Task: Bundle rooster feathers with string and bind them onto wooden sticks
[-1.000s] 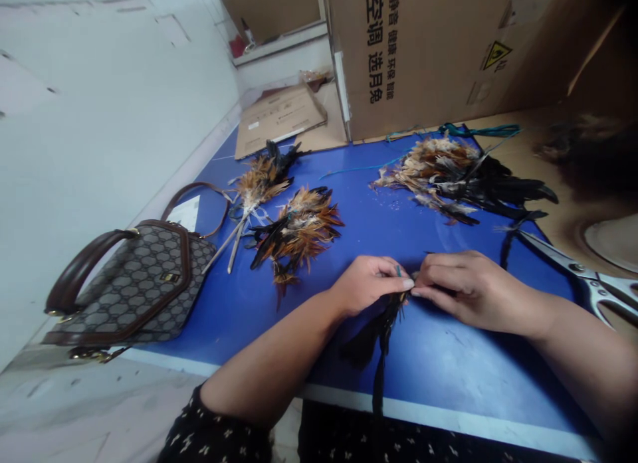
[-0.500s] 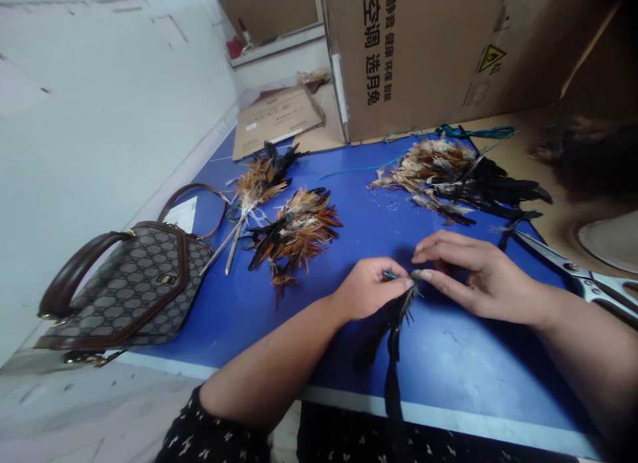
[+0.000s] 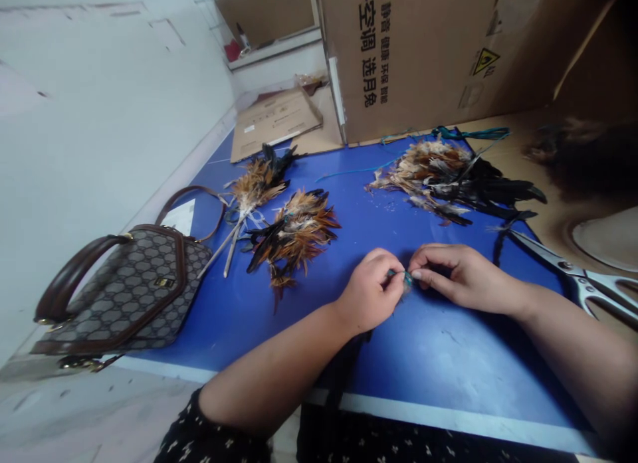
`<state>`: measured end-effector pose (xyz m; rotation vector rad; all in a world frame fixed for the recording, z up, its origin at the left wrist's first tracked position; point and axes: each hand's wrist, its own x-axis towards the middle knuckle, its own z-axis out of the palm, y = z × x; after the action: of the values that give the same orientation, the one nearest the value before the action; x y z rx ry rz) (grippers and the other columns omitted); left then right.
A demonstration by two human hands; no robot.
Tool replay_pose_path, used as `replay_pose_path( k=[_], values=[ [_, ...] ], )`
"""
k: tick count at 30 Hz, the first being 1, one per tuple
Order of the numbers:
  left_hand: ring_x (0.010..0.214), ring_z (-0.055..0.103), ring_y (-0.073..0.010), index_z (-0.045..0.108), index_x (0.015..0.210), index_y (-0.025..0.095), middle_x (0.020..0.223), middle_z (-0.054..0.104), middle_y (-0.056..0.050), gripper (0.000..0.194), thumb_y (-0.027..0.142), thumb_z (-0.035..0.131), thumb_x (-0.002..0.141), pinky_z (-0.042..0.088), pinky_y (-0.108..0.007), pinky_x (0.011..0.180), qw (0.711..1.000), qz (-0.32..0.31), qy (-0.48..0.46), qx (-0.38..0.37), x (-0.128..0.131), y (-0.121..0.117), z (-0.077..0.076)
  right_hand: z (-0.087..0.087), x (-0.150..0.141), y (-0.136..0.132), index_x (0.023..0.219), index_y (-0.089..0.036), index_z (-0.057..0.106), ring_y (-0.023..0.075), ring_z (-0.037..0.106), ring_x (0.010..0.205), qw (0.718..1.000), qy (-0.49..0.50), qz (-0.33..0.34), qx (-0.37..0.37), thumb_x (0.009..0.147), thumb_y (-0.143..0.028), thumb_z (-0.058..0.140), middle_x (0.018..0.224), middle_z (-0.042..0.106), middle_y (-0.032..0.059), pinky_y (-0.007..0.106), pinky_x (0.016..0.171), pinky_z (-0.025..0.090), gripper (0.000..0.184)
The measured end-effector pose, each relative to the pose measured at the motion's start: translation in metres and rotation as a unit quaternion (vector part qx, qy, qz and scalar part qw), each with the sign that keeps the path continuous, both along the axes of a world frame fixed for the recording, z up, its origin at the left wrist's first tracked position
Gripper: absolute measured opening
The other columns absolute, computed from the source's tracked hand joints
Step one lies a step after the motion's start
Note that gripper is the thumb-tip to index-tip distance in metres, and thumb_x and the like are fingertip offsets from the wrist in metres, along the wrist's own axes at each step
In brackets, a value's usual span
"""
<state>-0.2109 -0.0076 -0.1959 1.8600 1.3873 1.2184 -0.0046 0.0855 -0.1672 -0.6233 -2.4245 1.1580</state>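
My left hand [image 3: 373, 293] is closed in a pinch on a black feather [image 3: 343, 370], whose long dark end hangs beneath the wrist toward the table edge. Between both hands shows a bit of teal string [image 3: 408, 277] at the feather's base. The string is gripped by my right hand [image 3: 461, 277], thumb pressed against the curled forefinger. The fingertips of the two hands almost meet, and part of the feather is hidden behind the left hand.
On the blue table [image 3: 299, 330] lie a brown-and-black feather bundle [image 3: 304, 227], another with pale sticks [image 3: 259, 184], and a large feather pile [image 3: 438, 174]. Scissors [image 3: 573, 270] rest at right; a patterned handbag [image 3: 134, 283] stands left. A big cardboard box [image 3: 423, 64] stands behind.
My right fingers have closed in from a looser pose onto the string. My left hand has turned, swinging the hanging feather left beneath the wrist.
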Motion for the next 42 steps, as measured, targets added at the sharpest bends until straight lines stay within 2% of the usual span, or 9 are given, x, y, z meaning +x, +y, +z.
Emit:
replay_pose_path(
  k=[5,8,15,21,28,30,34,39,42],
  values=[
    [0.097,0.066,-0.0192,0.061,0.099,0.019,0.098,0.067,-0.009,0.011,0.010,0.056,0.096,0.058,-0.033,0.085,0.987,-0.005,0.053,0.154,0.000,0.001,-0.004,-0.006,0.001,0.001,0.093,-0.018,0.069,0.0141,0.057,0.064,0.997,-0.010,-0.019,-0.074,0.099,-0.044,0.062,0.073,0.065,0.0015,0.026,0.062,0.048,0.027],
    [0.097,0.066,-0.0188,0.061,0.102,0.019,0.097,0.068,-0.008,0.014,0.008,0.055,0.098,0.058,-0.035,0.089,0.976,-0.009,0.071,0.205,0.000,0.003,-0.006,-0.008,0.001,0.000,0.094,-0.019,0.067,0.0144,0.058,0.064,0.995,-0.007,-0.027,-0.099,0.098,-0.046,0.063,0.073,0.065,0.0017,0.026,0.062,0.048,0.028],
    [0.101,0.063,-0.0201,0.060,0.104,0.019,0.100,0.064,-0.008,0.011,0.012,0.052,0.101,0.055,-0.037,0.094,0.980,0.031,0.065,0.184,0.003,0.003,-0.009,-0.005,0.000,-0.001,0.095,-0.019,0.065,0.0140,0.058,0.064,0.992,0.011,-0.042,-0.120,0.097,-0.044,0.064,0.073,0.067,0.0020,0.026,0.060,0.048,0.026],
    [0.101,0.058,-0.0200,0.055,0.102,0.019,0.102,0.059,-0.008,0.012,0.010,0.047,0.101,0.052,-0.036,0.093,0.991,0.009,0.036,0.131,0.005,0.003,-0.012,-0.013,-0.003,0.002,0.095,-0.019,0.062,0.0163,0.065,0.067,0.987,0.018,-0.070,-0.142,0.099,-0.048,0.062,0.072,0.068,0.0027,0.028,0.065,0.052,0.029],
    [0.096,0.058,-0.0194,0.053,0.105,0.019,0.099,0.058,-0.007,0.012,0.011,0.044,0.103,0.051,-0.035,0.091,0.992,-0.021,0.050,0.109,0.004,0.003,-0.017,-0.024,-0.008,0.002,0.092,-0.020,0.062,0.0156,0.063,0.064,0.983,0.020,-0.093,-0.157,0.098,-0.050,0.062,0.071,0.066,0.0013,0.027,0.061,0.051,0.031],
    [0.095,0.058,-0.0195,0.053,0.105,0.020,0.098,0.058,-0.007,0.013,0.010,0.045,0.102,0.051,-0.035,0.091,0.992,-0.013,0.060,0.110,0.004,0.004,-0.019,-0.024,-0.008,0.001,0.092,-0.020,0.065,0.0157,0.063,0.065,0.987,0.030,-0.095,-0.124,0.099,-0.048,0.061,0.075,0.067,0.0022,0.028,0.063,0.051,0.030],
    [0.096,0.059,-0.0197,0.053,0.104,0.020,0.098,0.060,-0.006,0.013,0.010,0.045,0.103,0.051,-0.035,0.091,0.989,0.005,0.082,0.121,0.003,0.004,-0.020,-0.013,-0.007,-0.001,0.099,-0.021,0.072,0.0211,0.068,0.092,0.992,0.092,-0.083,0.036,0.099,-0.036,0.062,0.100,0.072,0.0078,0.036,0.087,0.055,0.018],
    [0.095,0.059,-0.0201,0.053,0.104,0.020,0.098,0.061,-0.007,0.012,0.011,0.045,0.103,0.051,-0.035,0.089,0.987,0.022,0.095,0.127,0.002,0.005,-0.020,-0.001,-0.003,-0.007,0.108,-0.022,0.070,0.0187,0.062,0.082,0.989,0.083,-0.028,0.117,0.097,-0.026,0.065,0.102,0.065,0.0079,0.033,0.075,0.053,0.013],
    [0.094,0.060,-0.0198,0.053,0.102,0.020,0.096,0.061,-0.006,0.012,0.011,0.046,0.102,0.051,-0.034,0.088,0.986,0.031,0.095,0.134,0.003,0.006,-0.018,-0.003,-0.004,-0.008,0.105,-0.021,0.068,0.0203,0.062,0.089,0.985,0.069,-0.021,0.159,0.099,-0.023,0.061,0.100,0.063,0.0081,0.034,0.081,0.052,0.009]
  ],
)
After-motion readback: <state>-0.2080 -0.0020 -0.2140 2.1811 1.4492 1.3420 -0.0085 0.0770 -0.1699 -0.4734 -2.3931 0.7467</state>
